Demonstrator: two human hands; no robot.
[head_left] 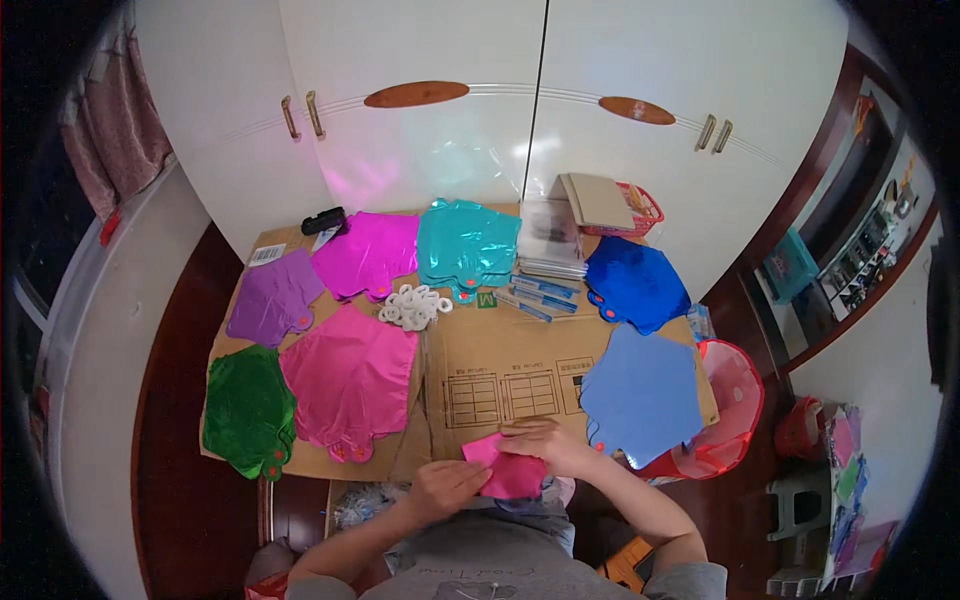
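A pink foil sheet (512,474), folded small, lies at the near edge of the cardboard, close to my body. My left hand (447,488) grips its left side, fingers pressed together on it. Across its upper right edge, my right hand (548,446) has its fingers closed over the foil; the thumb is mostly hidden. The nearest flat foil pieces are a large pink one (350,380) to the left and a light blue one (645,395) to the right, both with scalloped edges and red dots on a tab.
More foil pieces lie around the cardboard (480,350): green (250,408), purple (275,297), magenta (368,255), teal (467,245) and dark blue (637,284). White rolls (413,307), blue-white packets (543,293), clear sleeves (550,235) and a red basket (640,207) stand beyond. A pink tub (735,410) is right.
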